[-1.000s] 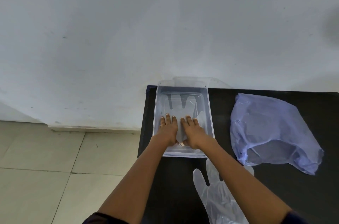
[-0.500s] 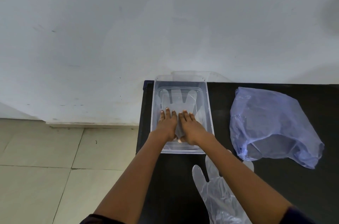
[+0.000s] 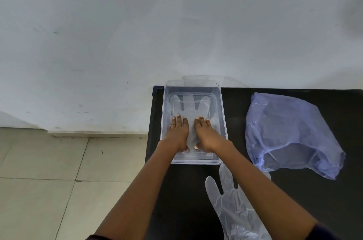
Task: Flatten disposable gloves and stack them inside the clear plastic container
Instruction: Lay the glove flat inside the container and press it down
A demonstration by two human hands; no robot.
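Observation:
A clear plastic container (image 3: pixel 223 121) stands at the back left of the black table (image 3: pixel 294 190). A transparent disposable glove (image 3: pixel 191 108) lies flat on its bottom, fingers pointing at the wall. My left hand (image 3: pixel 177 133) and my right hand (image 3: pixel 206 134) both press palm-down on the glove's lower part, fingers stretched, a narrow gap between them. A second clear glove (image 3: pixel 231 206) lies crumpled on the table in front of the container, partly under my right forearm.
A bluish thin plastic bag (image 3: pixel 290 133) lies to the right of the container. A clear lid (image 3: pixel 208 78) leans behind the container against the white wall. The table's left edge drops to a tiled floor (image 3: pixel 49 180).
My two hands have slid a little apart on the glove, from touching side by side to a small gap. The view has shifted slightly.

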